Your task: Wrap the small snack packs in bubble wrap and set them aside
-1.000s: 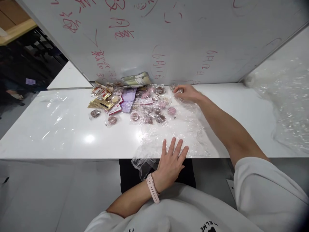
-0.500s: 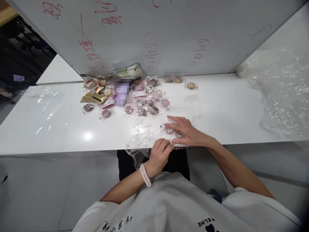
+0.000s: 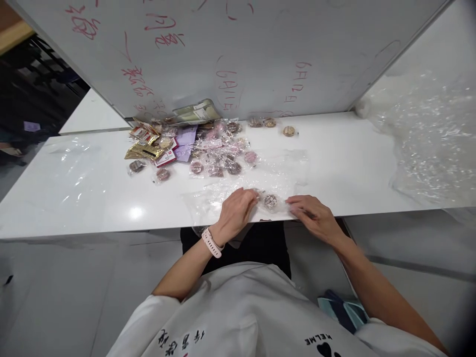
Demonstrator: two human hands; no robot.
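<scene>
Near the front edge of the table, a round cookie (image 3: 270, 200) in a clear wrapper lies between my hands. To its left, my left hand (image 3: 237, 208), with a pink band on the wrist, has its fingers closed on another wrapped cookie, mostly hidden by the fingertips. My right hand (image 3: 314, 214) is on the other side, fingers bent together at the edge of clear plastic; exactly what they pinch is not plain. A clear plastic bag (image 3: 211, 196) spreads flat under and around both hands.
Behind is a pile of wrapped sweets: gold packets (image 3: 145, 150), purple packets (image 3: 185, 141), pink cookies (image 3: 250, 157) and a green pouch (image 3: 197, 112). A whiteboard (image 3: 260, 64) rises at the back. Bubble wrap (image 3: 431, 144) covers the right end of the table (image 3: 357, 163).
My right hand has drawn back to the right off the wrapped cookies, uncovering one. My left hand has moved up and left onto the table, and its fingers have closed by the other cookie.
</scene>
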